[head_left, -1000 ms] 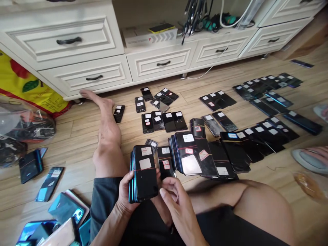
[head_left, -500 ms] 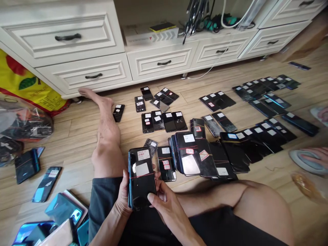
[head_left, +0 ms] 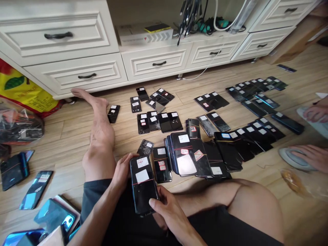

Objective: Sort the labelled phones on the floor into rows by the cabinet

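A bundle of black smartphones (head_left: 144,194), with a thin red rubber band around it and two white labels on its top face, is held over my lap. My left hand (head_left: 123,171) is closed at its upper left edge, fingertips near the top. Gripping the lower right edge is my right hand (head_left: 169,208), its thumb on the glass and its other fingers partly hidden underneath. Just beyond lie a banded, labelled phone (head_left: 163,172), a cracked phone (head_left: 145,148) and a tall stack of phones (head_left: 179,150) with labels on top.
Rows of labelled phones (head_left: 246,140) spread over the wooden floor to the right. More phones (head_left: 55,212) lie at lower left, near a plastic bag (head_left: 20,119). White drawers (head_left: 159,65) line the back. Another person's slippered foot (head_left: 297,159) is at right.
My left hand has slid up toward the bundle's top corner. The bundle has tilted and moved slightly down, hiding its layered left side. The view has shifted a little right.
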Motion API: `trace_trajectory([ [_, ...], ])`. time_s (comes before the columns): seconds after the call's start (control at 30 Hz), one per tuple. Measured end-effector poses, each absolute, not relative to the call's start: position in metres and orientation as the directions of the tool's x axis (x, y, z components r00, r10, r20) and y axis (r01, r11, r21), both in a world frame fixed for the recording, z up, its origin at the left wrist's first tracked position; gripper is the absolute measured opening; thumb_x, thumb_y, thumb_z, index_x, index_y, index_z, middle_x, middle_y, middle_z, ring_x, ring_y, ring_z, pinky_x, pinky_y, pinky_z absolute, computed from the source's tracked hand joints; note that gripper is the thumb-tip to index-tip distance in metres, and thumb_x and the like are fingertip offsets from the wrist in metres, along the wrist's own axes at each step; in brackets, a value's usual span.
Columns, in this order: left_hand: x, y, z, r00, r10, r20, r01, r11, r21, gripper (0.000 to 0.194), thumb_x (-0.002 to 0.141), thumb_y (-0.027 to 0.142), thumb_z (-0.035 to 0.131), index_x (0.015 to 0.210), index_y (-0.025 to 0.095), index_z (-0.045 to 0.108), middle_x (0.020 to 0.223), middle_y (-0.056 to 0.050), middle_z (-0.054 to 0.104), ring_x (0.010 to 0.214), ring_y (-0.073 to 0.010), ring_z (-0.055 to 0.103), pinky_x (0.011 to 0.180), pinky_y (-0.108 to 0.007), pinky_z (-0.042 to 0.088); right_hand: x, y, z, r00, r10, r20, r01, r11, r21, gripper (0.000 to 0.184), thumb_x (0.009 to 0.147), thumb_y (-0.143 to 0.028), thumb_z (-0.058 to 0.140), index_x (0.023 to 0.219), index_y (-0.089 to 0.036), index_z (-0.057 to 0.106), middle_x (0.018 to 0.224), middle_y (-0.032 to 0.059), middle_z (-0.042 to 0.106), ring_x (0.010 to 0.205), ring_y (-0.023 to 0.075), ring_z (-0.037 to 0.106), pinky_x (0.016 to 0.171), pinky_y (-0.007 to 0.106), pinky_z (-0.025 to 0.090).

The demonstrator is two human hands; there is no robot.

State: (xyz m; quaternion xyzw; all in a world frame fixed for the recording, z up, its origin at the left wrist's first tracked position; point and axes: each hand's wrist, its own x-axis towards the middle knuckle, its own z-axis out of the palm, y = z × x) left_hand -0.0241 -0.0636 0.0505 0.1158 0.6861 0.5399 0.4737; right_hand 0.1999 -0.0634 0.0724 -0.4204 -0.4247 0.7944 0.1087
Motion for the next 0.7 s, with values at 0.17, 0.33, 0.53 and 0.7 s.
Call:
trace_trajectory([
  [0.17, -0.046, -0.017, 0.025, -0.377, 0.912, -0.163, 0.571, 0.368, 0.734, 0.053, 0.08, 0.025, 0.072, 0.132, 0.024, 0.064, 0.123, -0.009, 0.059, 0.117, -0.0272, 0.059, 0.11, -0.04, 0.045, 0.212, -0.063, 0.064, -0.566, 0.542, -0.62, 0.211, -0.633, -0.745, 0.043, 0.084, -0.057, 0.071, 0.105, -0.019, 0.07, 0.1, 0.0055, 0.076, 0.101, 0.0272, 0.069, 0.091, 0.038, 0.052],
  [0.33, -0.033, 0.005, 0.019, -0.198, 0.937, -0.288, 0.881, 0.299, 0.366, 0.067, 0.09, 0.017, 0.061, 0.153, 0.029, 0.043, 0.131, -0.015, 0.048, 0.121, -0.0327, 0.051, 0.101, -0.044, 0.048, 0.213, -0.054, 0.064, -0.543, 0.558, -0.628, 0.205, -0.637, -0.743, 0.044, 0.085, -0.055, 0.071, 0.11, -0.018, 0.07, 0.11, 0.0084, 0.077, 0.112, 0.0296, 0.068, 0.1, 0.042, 0.049],
  [0.53, -0.06, 0.011, 0.025, -0.443, 0.833, -0.331, 0.842, 0.513, 0.166, 0.075, 0.088, 0.037, 0.068, 0.156, 0.024, 0.037, 0.133, -0.019, 0.046, 0.122, -0.0417, 0.051, 0.092, -0.05, 0.051, 0.197, -0.055, 0.05, -0.533, 0.548, -0.645, 0.224, -0.644, -0.732, 0.038, 0.084, -0.051, 0.074, 0.104, -0.018, 0.067, 0.102, 0.0085, 0.077, 0.099, 0.0289, 0.072, 0.083, 0.038, 0.056],
  [0.7, -0.087, 0.008, 0.031, -0.583, 0.715, -0.387, 0.736, 0.666, 0.121, 0.076, 0.089, 0.044, 0.063, 0.157, 0.025, 0.035, 0.134, -0.024, 0.045, 0.125, -0.0487, 0.051, 0.094, -0.057, 0.05, 0.157, -0.06, 0.035, -0.443, 0.642, -0.626, 0.283, -0.562, -0.777, 0.035, 0.086, -0.05, 0.071, 0.101, -0.019, 0.07, 0.095, 0.0087, 0.078, 0.089, 0.0278, 0.074, 0.074, 0.036, 0.058],
])
